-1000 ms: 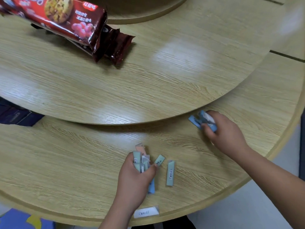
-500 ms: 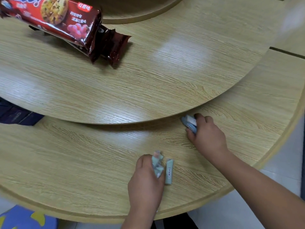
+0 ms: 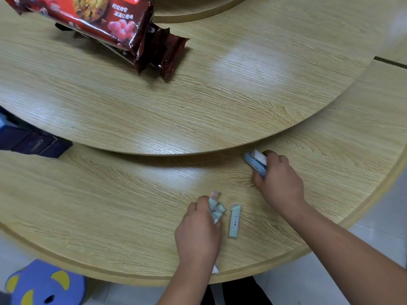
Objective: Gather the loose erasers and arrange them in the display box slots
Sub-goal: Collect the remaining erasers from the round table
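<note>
My left hand [image 3: 198, 230] grips a bunch of several pale green and pink erasers [image 3: 215, 209] near the table's front edge. One pale green eraser [image 3: 234, 221] with a barcode lies flat on the wood just right of that hand, untouched. Farther right, my right hand [image 3: 278, 181] holds a few blue and white erasers [image 3: 255, 162] close to the rim of the raised round turntable. A white eraser end [image 3: 215, 269] peeks out under my left forearm at the table's edge. No display box shows clearly.
A raised wooden turntable [image 3: 198, 106] covers the table's middle, with red cookie packs [image 3: 105, 20] at its far left. A dark blue box [image 3: 33, 144] sits at the left under the turntable's rim. A blue and yellow thing [image 3: 41, 282] lies on the floor.
My left hand has closed round the scattered green erasers and shifted right. My right hand has slid left along the turntable's rim with its blue erasers.
</note>
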Demonstrator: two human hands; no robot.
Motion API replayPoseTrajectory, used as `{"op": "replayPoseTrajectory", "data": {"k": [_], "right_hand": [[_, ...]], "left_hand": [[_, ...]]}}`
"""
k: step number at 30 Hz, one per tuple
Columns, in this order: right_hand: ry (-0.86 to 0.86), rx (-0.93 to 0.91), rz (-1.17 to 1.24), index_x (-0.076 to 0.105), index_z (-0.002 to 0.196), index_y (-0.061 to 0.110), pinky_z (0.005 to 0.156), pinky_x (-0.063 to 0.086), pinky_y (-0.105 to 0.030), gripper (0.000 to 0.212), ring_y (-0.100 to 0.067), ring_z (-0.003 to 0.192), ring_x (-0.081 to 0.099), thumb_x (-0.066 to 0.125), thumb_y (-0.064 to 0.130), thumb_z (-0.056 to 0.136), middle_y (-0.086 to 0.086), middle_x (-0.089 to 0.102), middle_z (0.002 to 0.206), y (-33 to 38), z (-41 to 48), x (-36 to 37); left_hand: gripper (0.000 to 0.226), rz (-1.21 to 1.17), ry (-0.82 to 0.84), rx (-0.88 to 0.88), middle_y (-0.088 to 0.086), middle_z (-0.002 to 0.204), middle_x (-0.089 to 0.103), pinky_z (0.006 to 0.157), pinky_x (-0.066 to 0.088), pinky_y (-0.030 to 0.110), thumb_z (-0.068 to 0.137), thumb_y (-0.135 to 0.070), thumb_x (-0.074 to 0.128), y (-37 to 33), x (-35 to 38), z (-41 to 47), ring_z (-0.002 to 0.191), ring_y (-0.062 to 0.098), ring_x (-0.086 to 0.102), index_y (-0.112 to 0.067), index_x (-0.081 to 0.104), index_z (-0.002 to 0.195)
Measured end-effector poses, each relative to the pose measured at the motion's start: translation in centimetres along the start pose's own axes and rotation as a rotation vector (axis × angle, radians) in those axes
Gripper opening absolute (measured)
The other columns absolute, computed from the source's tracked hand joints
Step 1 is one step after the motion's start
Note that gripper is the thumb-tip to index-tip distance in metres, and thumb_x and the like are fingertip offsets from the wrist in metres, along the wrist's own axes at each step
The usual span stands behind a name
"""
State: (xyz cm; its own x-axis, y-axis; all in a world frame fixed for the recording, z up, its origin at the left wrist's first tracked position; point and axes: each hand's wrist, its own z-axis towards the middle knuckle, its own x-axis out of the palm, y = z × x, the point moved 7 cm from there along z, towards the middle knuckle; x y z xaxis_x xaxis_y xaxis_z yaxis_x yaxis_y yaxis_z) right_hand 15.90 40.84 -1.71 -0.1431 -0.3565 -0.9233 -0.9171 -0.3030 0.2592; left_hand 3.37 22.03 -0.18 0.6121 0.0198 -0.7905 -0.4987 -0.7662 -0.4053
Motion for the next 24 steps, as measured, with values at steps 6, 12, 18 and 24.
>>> {"op": "replayPoseTrajectory", "data": {"k": [6,12,18,24], "right_hand": [[0.041,0.002,-0.043,0.05,0.115,0.019,0.049,0.028,-0.026,0.039,-0.021,0.067,0.047,0.064,0.033,0.081,0.0,0.045,0.093,0.3,0.4,-0.4],[0.02,-0.043,-0.085,0.053,0.108,0.02,0.053,0.03,-0.027,0.033,-0.019,0.073,0.044,0.064,0.035,0.081,0.001,0.044,0.09,0.7,0.4,-0.9],[0.028,-0.095,-0.09,0.053,0.106,0.022,0.055,0.032,-0.029,0.032,-0.023,0.085,0.046,0.065,0.032,0.078,0.004,0.041,0.093,0.8,0.4,-0.7],[0.054,-0.13,-0.061,0.05,0.108,0.021,0.051,0.028,-0.027,0.034,-0.02,0.073,0.047,0.064,0.029,0.078,0.004,0.048,0.086,0.6,0.3,-0.5]], "left_hand": [[0.028,0.11,-0.057,0.093,-0.006,0.098,0.061,0.057,0.037,0.028,0.086,-0.035,0.064,0.6,-0.6,0.3,0.083,0.017,0.064,-0.028,0.051,0.11],[0.043,0.23,-0.058,0.2,-0.007,0.078,0.062,0.045,0.042,0.026,0.057,-0.028,0.088,0.9,0.4,0.2,0.075,0.017,0.06,-0.026,0.058,0.088],[0.045,0.293,-0.03,0.251,-0.003,0.07,0.059,0.04,0.041,0.028,0.051,-0.021,0.089,0.9,1.0,0.2,0.059,0.018,0.059,-0.024,0.058,0.084],[0.042,0.261,-0.025,0.235,-0.003,0.075,0.06,0.044,0.036,0.026,0.056,-0.022,0.085,1.1,0.7,0.6,0.064,0.017,0.06,-0.024,0.058,0.088]]}}
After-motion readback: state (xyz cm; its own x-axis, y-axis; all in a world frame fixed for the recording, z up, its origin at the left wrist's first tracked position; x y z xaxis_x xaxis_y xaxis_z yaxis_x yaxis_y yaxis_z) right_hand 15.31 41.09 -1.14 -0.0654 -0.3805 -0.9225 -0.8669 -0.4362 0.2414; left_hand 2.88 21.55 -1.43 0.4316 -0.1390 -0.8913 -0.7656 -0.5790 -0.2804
